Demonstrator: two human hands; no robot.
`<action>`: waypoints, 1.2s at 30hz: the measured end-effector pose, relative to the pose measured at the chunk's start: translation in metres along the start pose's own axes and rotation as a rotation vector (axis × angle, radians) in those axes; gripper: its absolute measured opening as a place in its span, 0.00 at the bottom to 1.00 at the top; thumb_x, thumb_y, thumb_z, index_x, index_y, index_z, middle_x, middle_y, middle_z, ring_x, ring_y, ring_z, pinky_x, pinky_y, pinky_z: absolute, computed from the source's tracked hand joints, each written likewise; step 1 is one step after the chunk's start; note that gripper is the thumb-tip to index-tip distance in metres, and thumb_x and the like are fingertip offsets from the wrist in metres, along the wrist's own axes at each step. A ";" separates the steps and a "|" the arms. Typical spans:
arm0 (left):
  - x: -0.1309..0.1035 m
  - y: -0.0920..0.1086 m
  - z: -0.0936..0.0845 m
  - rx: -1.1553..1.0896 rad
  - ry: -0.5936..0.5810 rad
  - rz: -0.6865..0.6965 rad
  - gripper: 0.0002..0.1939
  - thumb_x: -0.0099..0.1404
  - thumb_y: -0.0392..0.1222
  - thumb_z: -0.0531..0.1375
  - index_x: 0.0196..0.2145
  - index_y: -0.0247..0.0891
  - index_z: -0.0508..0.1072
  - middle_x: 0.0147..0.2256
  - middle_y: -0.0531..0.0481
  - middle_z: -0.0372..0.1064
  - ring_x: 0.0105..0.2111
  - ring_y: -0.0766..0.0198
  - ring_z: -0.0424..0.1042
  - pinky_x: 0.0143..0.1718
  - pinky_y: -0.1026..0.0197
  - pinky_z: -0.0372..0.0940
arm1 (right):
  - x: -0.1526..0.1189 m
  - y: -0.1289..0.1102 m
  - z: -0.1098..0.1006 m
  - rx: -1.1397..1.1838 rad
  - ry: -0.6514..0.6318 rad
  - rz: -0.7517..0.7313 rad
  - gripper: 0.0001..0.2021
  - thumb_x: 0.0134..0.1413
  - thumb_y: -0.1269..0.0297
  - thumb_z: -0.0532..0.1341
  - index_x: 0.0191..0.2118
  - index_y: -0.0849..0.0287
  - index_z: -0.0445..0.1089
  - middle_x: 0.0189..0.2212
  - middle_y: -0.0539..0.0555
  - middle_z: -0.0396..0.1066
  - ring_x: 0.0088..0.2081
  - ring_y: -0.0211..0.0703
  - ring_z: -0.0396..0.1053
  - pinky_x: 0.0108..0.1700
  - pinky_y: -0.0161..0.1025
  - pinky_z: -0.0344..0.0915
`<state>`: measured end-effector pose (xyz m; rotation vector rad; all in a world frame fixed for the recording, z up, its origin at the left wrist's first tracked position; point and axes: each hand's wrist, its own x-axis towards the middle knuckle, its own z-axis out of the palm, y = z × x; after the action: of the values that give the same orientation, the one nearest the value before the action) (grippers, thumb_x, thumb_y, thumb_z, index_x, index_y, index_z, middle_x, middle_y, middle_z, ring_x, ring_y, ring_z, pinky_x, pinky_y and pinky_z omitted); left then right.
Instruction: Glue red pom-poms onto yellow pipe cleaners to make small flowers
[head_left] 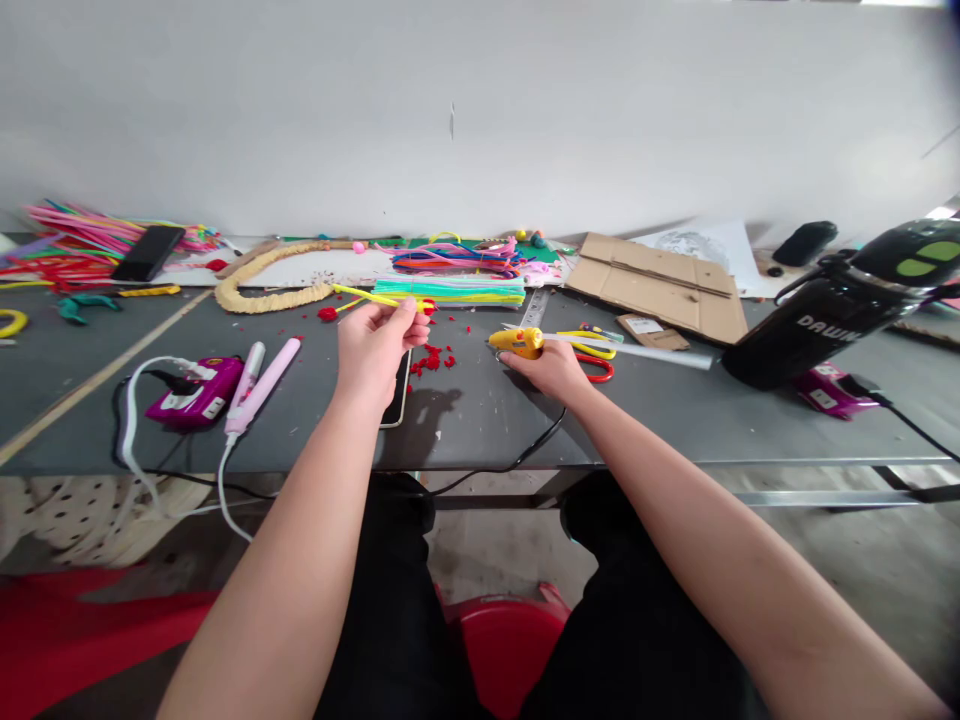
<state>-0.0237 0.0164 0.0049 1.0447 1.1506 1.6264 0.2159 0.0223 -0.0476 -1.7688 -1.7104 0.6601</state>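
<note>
My left hand [371, 345] is closed in a pinch on a yellow pipe cleaner [367, 294], with a red fuzzy piece [427, 306] at its right end. Wrapped in my right hand [553, 372] is a yellow hot glue gun [525, 342], its nozzle pointing left and a long translucent glue stick [667, 353] out of its back. Red fuzzy scraps [430, 360] lie on the grey table between my hands. Behind the glue gun, scissors with red handles [602, 370] and a yellow-handled tool [592, 343] are partly hidden. A phone [397, 395] lies partly under my left hand.
Bundled pipe cleaners [457, 290] lie at the back, beside a cream wrapped ring [259, 300]. Cardboard [652, 285] and a black bottle [802, 325] stand right. A purple power strip [199, 392] and pink straightener [262, 385] lie left. The gun's black cord [525, 458] hangs over the table edge.
</note>
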 end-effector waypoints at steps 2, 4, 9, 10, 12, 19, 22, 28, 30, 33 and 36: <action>0.000 0.002 0.000 0.005 -0.002 -0.003 0.09 0.60 0.40 0.69 0.29 0.32 0.76 0.28 0.47 0.76 0.25 0.69 0.74 0.30 0.65 0.70 | 0.002 0.001 -0.001 -0.031 -0.016 -0.009 0.22 0.48 0.41 0.64 0.26 0.58 0.70 0.22 0.51 0.64 0.29 0.44 0.65 0.32 0.40 0.58; -0.001 0.003 0.001 0.017 -0.002 -0.007 0.09 0.60 0.41 0.69 0.30 0.32 0.76 0.27 0.48 0.75 0.24 0.69 0.73 0.30 0.65 0.71 | 0.001 0.001 -0.004 -0.070 -0.048 -0.032 0.22 0.48 0.40 0.65 0.28 0.58 0.70 0.24 0.51 0.65 0.30 0.45 0.65 0.33 0.40 0.58; -0.004 0.007 0.004 0.034 -0.007 -0.015 0.09 0.61 0.41 0.68 0.29 0.32 0.76 0.27 0.48 0.75 0.24 0.69 0.73 0.30 0.65 0.71 | -0.015 0.005 -0.015 -0.170 -0.028 -0.098 0.28 0.43 0.40 0.68 0.43 0.58 0.68 0.36 0.54 0.71 0.36 0.47 0.68 0.35 0.41 0.59; -0.004 0.007 0.005 0.035 -0.012 -0.013 0.09 0.61 0.41 0.68 0.29 0.32 0.76 0.27 0.48 0.76 0.25 0.69 0.73 0.30 0.65 0.71 | -0.020 0.006 -0.018 -0.183 -0.010 -0.081 0.31 0.42 0.38 0.68 0.44 0.57 0.67 0.37 0.54 0.71 0.36 0.47 0.68 0.35 0.41 0.59; -0.005 0.008 0.007 0.037 -0.020 -0.006 0.08 0.61 0.40 0.68 0.29 0.32 0.76 0.27 0.48 0.76 0.25 0.69 0.73 0.30 0.64 0.71 | -0.031 0.008 -0.025 -0.203 0.034 -0.048 0.33 0.41 0.36 0.68 0.44 0.57 0.65 0.40 0.55 0.71 0.35 0.46 0.68 0.34 0.40 0.58; -0.004 0.007 0.010 0.023 -0.037 0.006 0.08 0.62 0.39 0.67 0.29 0.32 0.76 0.28 0.47 0.76 0.25 0.69 0.73 0.29 0.64 0.71 | -0.065 -0.001 -0.053 -0.252 -0.167 -0.074 0.23 0.53 0.42 0.64 0.26 0.55 0.58 0.22 0.47 0.62 0.25 0.38 0.58 0.28 0.38 0.51; -0.004 0.007 0.010 0.027 -0.034 0.009 0.08 0.62 0.40 0.67 0.29 0.32 0.77 0.28 0.47 0.76 0.25 0.68 0.74 0.30 0.64 0.71 | -0.076 -0.016 -0.045 -0.058 -0.441 -0.219 0.19 0.58 0.48 0.63 0.26 0.56 0.63 0.22 0.47 0.65 0.25 0.36 0.59 0.29 0.36 0.54; -0.005 0.006 0.010 0.036 -0.024 0.020 0.08 0.62 0.40 0.67 0.29 0.32 0.76 0.27 0.47 0.75 0.24 0.68 0.73 0.30 0.64 0.71 | -0.055 -0.050 0.017 -0.003 -0.351 -0.424 0.07 0.61 0.65 0.60 0.41 0.58 0.75 0.35 0.51 0.76 0.32 0.37 0.68 0.37 0.35 0.61; -0.005 0.005 0.009 0.047 -0.024 0.024 0.09 0.62 0.40 0.68 0.29 0.32 0.76 0.28 0.47 0.75 0.24 0.69 0.73 0.30 0.64 0.70 | -0.039 -0.059 0.039 -0.087 -0.243 -0.420 0.10 0.62 0.67 0.60 0.46 0.59 0.76 0.41 0.54 0.76 0.38 0.41 0.70 0.42 0.37 0.62; -0.004 0.003 0.007 0.048 -0.029 0.018 0.09 0.62 0.42 0.68 0.29 0.32 0.76 0.27 0.47 0.76 0.24 0.68 0.73 0.29 0.65 0.70 | -0.019 -0.069 0.061 -0.185 -0.189 -0.367 0.14 0.65 0.64 0.58 0.51 0.55 0.76 0.46 0.56 0.74 0.45 0.46 0.72 0.44 0.38 0.64; -0.003 0.004 0.004 0.044 -0.028 0.012 0.10 0.61 0.42 0.68 0.30 0.32 0.76 0.27 0.47 0.76 0.24 0.68 0.73 0.28 0.65 0.70 | -0.009 -0.072 0.072 -0.262 -0.210 -0.335 0.14 0.66 0.60 0.57 0.52 0.50 0.77 0.47 0.55 0.72 0.45 0.47 0.72 0.41 0.39 0.64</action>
<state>-0.0193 0.0139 0.0089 1.1003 1.1685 1.5974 0.1139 0.0183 -0.0477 -1.5627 -2.2605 0.5052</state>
